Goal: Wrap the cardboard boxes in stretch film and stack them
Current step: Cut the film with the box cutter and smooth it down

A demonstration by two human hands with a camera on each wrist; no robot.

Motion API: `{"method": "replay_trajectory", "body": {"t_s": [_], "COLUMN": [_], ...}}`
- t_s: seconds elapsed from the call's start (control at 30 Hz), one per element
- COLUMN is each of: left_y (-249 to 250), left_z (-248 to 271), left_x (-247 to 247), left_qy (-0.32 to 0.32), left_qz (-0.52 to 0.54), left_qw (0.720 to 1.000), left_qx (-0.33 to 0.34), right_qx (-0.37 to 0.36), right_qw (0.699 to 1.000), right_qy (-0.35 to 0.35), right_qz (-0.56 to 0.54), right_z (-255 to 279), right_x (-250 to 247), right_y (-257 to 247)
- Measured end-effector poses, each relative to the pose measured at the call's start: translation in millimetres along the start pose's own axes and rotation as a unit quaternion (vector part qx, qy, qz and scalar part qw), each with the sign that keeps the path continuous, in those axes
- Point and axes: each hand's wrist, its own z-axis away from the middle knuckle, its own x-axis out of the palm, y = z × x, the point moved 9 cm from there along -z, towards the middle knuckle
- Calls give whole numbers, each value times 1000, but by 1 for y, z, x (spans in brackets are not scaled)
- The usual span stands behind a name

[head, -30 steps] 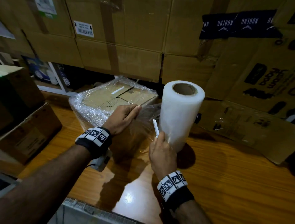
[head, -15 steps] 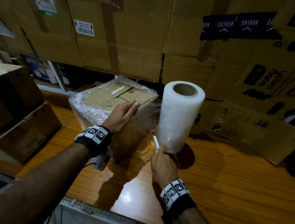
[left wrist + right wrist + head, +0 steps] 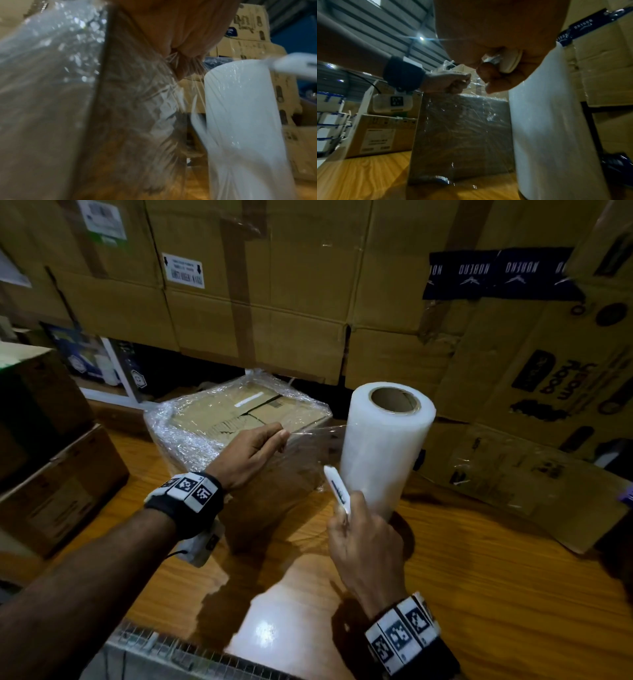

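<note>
A cardboard box (image 3: 236, 419) wrapped in stretch film stands on the wooden table (image 3: 496, 577). To its right the film roll (image 3: 383, 446) stands upright, and a sheet of film (image 3: 318, 446) spans from it to the box. My left hand (image 3: 279, 436) pinches the top edge of that sheet by the box's near right corner; the left wrist view shows the film (image 3: 173, 75) bunched at the fingertips (image 3: 181, 58). My right hand (image 3: 346, 508) grips a white cutter (image 3: 337, 489), whose tip points up against the roll's lower left side. In the right wrist view the fingers curl round the cutter (image 3: 510, 60).
Large cardboard cartons (image 3: 274, 302) form a wall close behind the box and roll. A flattened carton (image 3: 531, 467) leans at the right. More boxes (image 3: 58, 474) stand on the left. A metal grille (image 3: 191, 655) lies at the table's near edge.
My left hand went from lying flat on the box's edge to pinching the film's top edge. The right hand with the cutter dipped down beside the roll, then rose a little.
</note>
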Motion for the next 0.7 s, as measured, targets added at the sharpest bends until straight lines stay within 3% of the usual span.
{"method": "replay_trajectory", "body": {"t_s": [0.07,0.2,0.7], "left_y": [0,0,-2], "left_z": [-1,-2,-1], "left_x": [0,1,2], "left_qy": [-3,-10,-23], "left_qz": [2,12,26], "left_qw": [1000,1000,999], "left_qx": [7,16,2], "right_qx": [-9,1,39], "right_qw": [999,1000,999], "right_qy": [34,23,-15], "right_qz": [-16,-11,13], "right_z": [-15,-38,-28], "right_x": [-7,7,46], "right_y": [-14,-19,-12]}}
